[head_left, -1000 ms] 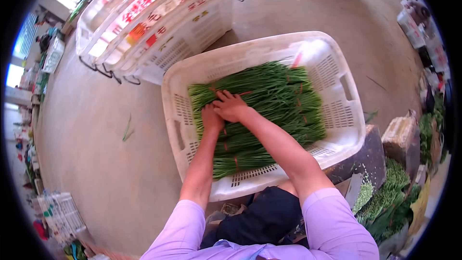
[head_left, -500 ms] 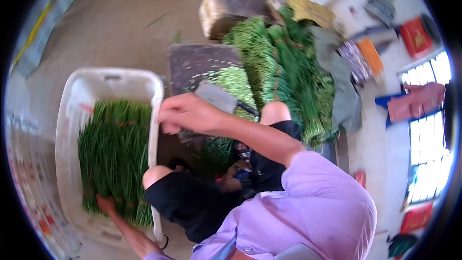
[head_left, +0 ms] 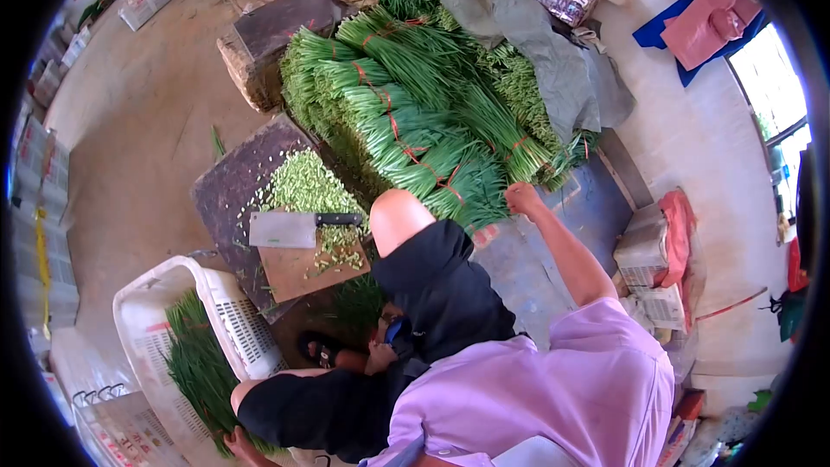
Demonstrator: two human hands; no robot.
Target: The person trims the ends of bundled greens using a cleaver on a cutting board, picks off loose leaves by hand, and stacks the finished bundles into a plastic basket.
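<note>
Room: a pale wall (head_left: 653,134) stood at right, with one window (head_left: 765,78) in view.
Floor (head_left: 121,182): brown, it extended across the left side.
Surface (head_left: 540,272): one, low and blue-grey, it lay beside the right leg.
Green bundles (head_left: 406,130): several, overlapping, they lay ahead at the surface's far end; an exact count could not be made.
Grey sheet (head_left: 562,78): one, it partly covered the bundles.
White basket (head_left: 251,329): one, beside the left leg, it contained greens (head_left: 194,355).
Dark board (head_left: 229,186): one, between basket and bundles.
Cleaver (head_left: 285,229): one, it lay flat, handle toward the knee.
Right grip (head_left: 523,199): fingers curled, at the leaf tips; whether it held any could not be told.
Left grip (head_left: 239,445): at the basket greens, partly cut off; whether clenched or released could not be told.
Chopped pieces (head_left: 303,177): too many to count, heaped on the board.
</note>
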